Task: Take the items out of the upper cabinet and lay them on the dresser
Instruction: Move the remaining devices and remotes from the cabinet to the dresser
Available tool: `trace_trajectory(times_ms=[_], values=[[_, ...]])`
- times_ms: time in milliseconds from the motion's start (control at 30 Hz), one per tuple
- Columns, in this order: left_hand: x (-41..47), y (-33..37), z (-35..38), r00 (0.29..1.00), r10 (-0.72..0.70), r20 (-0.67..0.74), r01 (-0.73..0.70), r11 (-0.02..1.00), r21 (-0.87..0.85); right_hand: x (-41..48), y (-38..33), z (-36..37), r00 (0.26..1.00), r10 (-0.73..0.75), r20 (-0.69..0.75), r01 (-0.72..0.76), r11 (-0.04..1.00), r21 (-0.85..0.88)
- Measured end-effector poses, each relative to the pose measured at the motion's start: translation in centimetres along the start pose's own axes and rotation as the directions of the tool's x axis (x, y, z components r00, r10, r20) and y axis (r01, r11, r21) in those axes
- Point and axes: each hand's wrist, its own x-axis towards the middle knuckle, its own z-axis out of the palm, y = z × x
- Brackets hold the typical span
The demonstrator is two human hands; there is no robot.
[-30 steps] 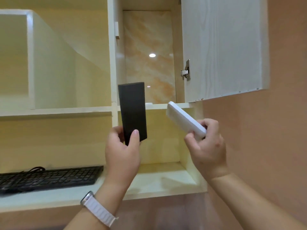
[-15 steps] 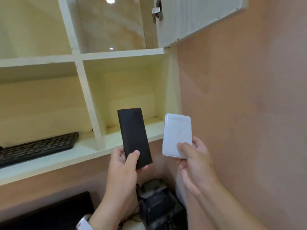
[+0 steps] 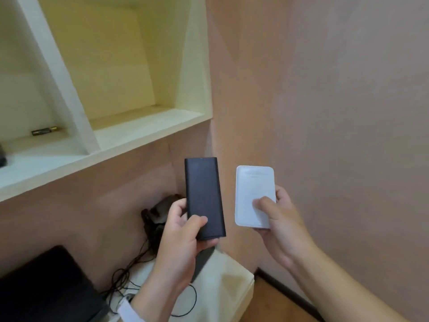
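My left hand (image 3: 181, 238) grips the lower end of a long black power bank (image 3: 204, 194), held upright with the thumb across its face. Beside it, my right hand (image 3: 278, 224) holds a smaller white power bank (image 3: 253, 187), thumb pressed on its front. Both items hang in the air above the cream dresser top (image 3: 232, 282), which shows below my hands. The upper cabinet is out of view.
An open cream shelf unit (image 3: 144, 133) fills the upper left, with a small battery (image 3: 44, 131) lying in its left bay. Black cables (image 3: 130, 270) and a dark device (image 3: 157, 214) lie on the dresser by the wall. A black monitor (image 3: 46, 287) sits lower left. Pink wall on the right.
The view has tilted downward: the cabinet and its door have left the frame and the dresser top has appeared. Both hands have come lower, still holding the two power banks.
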Motion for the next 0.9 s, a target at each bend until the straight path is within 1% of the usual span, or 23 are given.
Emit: trace_trajectory(times_ms=[100,167,300,400,467,667,900], values=[[-0.7,-2.4,1.0,0.99,-0.082,0.112,0.086,0.996,-0.03,-2.9,0.4,-2.4,0.991,-0.043,-0.124,0.029,0.994,-0.109],[-1.2,-3.6,2.3,0.971,-0.125,0.204,0.138,0.989,-0.05,-4.9,0.2,-4.2,0.979,-0.082,-0.186,0.049,0.983,-0.176],[-2.6,-5.6,6.1,0.904,-0.19,0.382,0.235,0.969,-0.075,-8.9,-0.8,-8.2,0.933,-0.146,-0.33,0.066,0.968,-0.244],[-4.8,-6.7,9.4,0.844,-0.225,0.486,0.291,0.955,-0.062,-12.1,-1.7,-11.0,0.884,-0.189,-0.426,0.079,0.961,-0.263],[-6.7,-7.1,11.6,0.806,-0.231,0.544,0.3,0.953,-0.039,-14.4,-2.5,-12.8,0.844,-0.226,-0.487,0.1,0.957,-0.272],[-13.9,-7.9,18.0,0.686,-0.226,0.691,0.268,0.962,0.048,-22.9,-4.5,-18.2,0.732,-0.289,-0.617,0.137,0.95,-0.282],[-27.8,-8.9,26.2,0.503,-0.262,0.824,0.271,0.953,0.137,-37.9,-7.3,-25.3,0.572,-0.334,-0.749,0.195,0.943,-0.272]])
